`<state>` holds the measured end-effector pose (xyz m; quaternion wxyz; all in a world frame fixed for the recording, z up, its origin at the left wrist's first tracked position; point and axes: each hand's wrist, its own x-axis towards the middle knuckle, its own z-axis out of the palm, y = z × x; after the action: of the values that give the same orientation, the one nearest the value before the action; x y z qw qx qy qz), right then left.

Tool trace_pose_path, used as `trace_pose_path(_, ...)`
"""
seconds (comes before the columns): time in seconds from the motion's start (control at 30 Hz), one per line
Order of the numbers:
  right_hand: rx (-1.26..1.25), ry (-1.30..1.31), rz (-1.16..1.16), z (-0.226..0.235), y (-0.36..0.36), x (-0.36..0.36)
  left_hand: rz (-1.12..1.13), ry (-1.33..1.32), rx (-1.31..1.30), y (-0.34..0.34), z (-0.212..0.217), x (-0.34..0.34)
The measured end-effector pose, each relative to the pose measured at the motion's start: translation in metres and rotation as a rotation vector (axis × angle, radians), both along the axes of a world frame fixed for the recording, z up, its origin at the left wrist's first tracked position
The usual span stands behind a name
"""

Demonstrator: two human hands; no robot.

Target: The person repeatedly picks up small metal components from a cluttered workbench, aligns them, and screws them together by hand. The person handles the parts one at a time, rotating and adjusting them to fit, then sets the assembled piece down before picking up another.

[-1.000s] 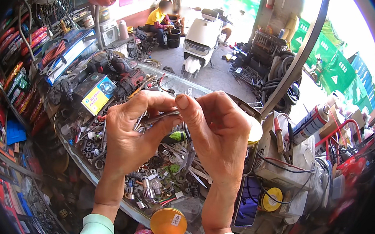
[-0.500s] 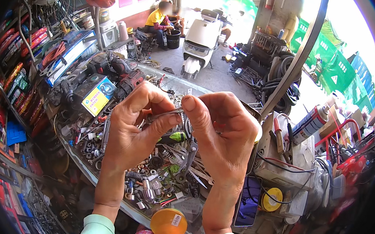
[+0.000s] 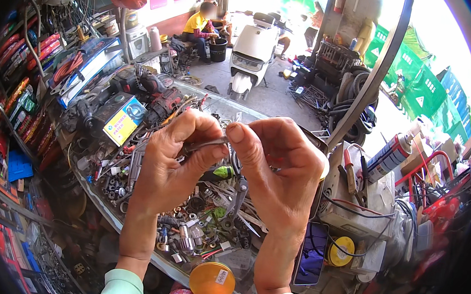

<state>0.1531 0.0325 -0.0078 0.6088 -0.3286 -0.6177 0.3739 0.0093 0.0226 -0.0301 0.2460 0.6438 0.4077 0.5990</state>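
Pinching thin metal piece (image 3: 205,144) between both hands, raised over cluttered tray (image 3: 131,232). Left hand (image 3: 175,162) curled, thumb and fingers pressed on piece's left end. Right hand (image 3: 277,169) closed, thumb tip meeting piece's right end. Nuts and bolts (image 3: 191,231) below, orange lid (image 3: 212,281) near wrists, spray can (image 3: 389,155) at right.

A thin strip of dull grey metal (image 3: 205,144), worn matt, is pinched between the left hand (image 3: 177,162) and the right hand (image 3: 277,169) above a glass-topped counter (image 3: 131,232) strewn with greasy steel nuts and bolts (image 3: 191,234). At the counter's near edge sits a glossy orange plastic lid (image 3: 212,281); toward its far left corner lies a shiny printed cardboard box (image 3: 124,120).
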Motion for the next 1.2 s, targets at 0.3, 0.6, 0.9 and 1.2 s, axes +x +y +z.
trace_pose_path(0.3,0.035,-0.003,-0.008,-0.004,0.005,0.003,-0.035,0.002,-0.116,-0.002,0.005,0.007)
trace_pose_path(0.6,-0.076,-0.015,-0.001,-0.001,0.002,0.001,-0.06,0.046,-0.192,-0.003,0.011,-0.003)
trace_pose_path(0.9,-0.092,0.045,-0.006,-0.002,0.003,-0.002,-0.145,0.062,-0.141,-0.001,0.01,-0.012)
trace_pose_path(1.2,-0.084,0.029,0.017,-0.001,0.002,-0.002,-0.108,-0.044,-0.112,-0.001,0.004,-0.004)
